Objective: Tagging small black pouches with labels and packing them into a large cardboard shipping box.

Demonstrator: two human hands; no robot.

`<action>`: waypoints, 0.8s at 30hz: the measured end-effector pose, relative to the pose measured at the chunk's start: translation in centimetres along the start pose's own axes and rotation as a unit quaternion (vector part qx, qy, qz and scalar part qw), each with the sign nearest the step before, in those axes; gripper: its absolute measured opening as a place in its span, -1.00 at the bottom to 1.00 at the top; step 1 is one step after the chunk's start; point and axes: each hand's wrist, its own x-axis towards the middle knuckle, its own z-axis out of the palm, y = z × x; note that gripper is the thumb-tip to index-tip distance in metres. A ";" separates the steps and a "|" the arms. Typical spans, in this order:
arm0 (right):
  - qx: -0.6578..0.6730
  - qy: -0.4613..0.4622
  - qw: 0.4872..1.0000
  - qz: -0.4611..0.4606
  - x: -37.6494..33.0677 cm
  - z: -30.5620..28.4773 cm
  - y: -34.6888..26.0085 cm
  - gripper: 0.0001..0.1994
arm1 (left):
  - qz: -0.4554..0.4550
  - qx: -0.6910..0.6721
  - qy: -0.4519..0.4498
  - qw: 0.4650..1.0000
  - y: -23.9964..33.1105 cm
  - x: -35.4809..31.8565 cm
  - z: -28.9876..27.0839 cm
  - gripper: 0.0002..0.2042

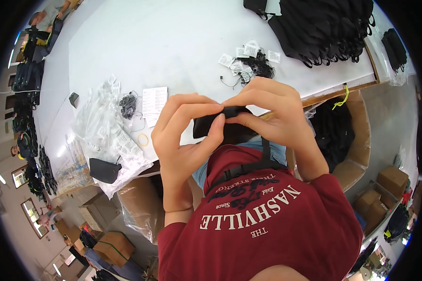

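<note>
Above the table's near edge, in front of my body, both hands hold a small black fabric pouch (205,124). My left hand (180,129) pinches its upper edge between thumb and fingers. On the other side my right hand (274,110) grips the same edge, and the fingertips of both hands nearly meet. My fingers hide part of the pouch. Just beyond my right hand lies a bunch of black cords with white tags (251,61). Left of my left hand are a printed white sheet (154,104) and a yellow rubber band (143,140).
A large stack of black pouches (321,28) covers the far right of the white table (173,47). Clear plastic bags (98,114) heap at the left, with another black pouch (104,170) by the edge. Below on the right stands an open carton (361,140) holding black goods.
</note>
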 end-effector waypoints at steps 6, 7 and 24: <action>0.006 -0.028 1.000 0.011 -0.4 0.1 0.3 -0.73 | -0.009 0.001 -0.019 1.000 -0.5 -0.2 -0.3 -0.83; 0.005 -0.027 1.000 0.011 -0.5 0.2 0.4 -0.73 | -0.021 -0.008 -0.024 0.999 -0.4 -0.2 -0.3 -0.83; 0.009 -0.029 0.999 0.012 -0.7 0.7 1.1 -0.75 | -0.034 -0.001 -0.072 0.997 -1.0 -0.2 -1.1 -0.84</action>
